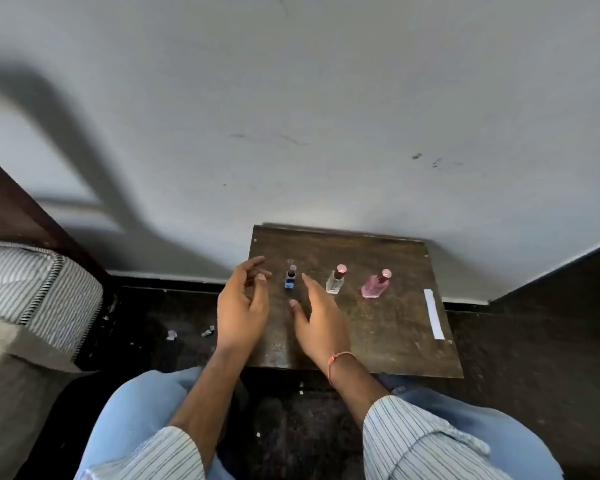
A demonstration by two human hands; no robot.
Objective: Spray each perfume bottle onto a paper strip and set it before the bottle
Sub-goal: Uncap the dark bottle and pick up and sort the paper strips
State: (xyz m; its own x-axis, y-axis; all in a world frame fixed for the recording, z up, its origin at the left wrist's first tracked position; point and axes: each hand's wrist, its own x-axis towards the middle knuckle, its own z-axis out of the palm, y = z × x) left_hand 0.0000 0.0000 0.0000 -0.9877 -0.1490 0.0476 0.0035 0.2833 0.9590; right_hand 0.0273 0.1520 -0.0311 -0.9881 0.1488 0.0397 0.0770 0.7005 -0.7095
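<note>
Blue perfume bottle [290,279] upright near the far left corner of the small dark wooden table [378,334], cap on, label unreadable. Clear bottle [336,279] and pink bottle [377,284] upright to its right, in a row, apart from each other. White paper strip [433,314] flat along the table's right edge, well apart from the bottles; one strip or several stacked, cannot tell. Left hand [242,306] left of the blue bottle, fingers loosely curled, holding nothing. Right hand [317,318] just right of it, fingers spread, nothing held; contact with the bottle not evident. Red thread [340,358] on right wrist. Striped sleeves [420,441] cut off at the near frame edge. Small bits on the floor [172,335] left of the table, too blurred to identify.
</note>
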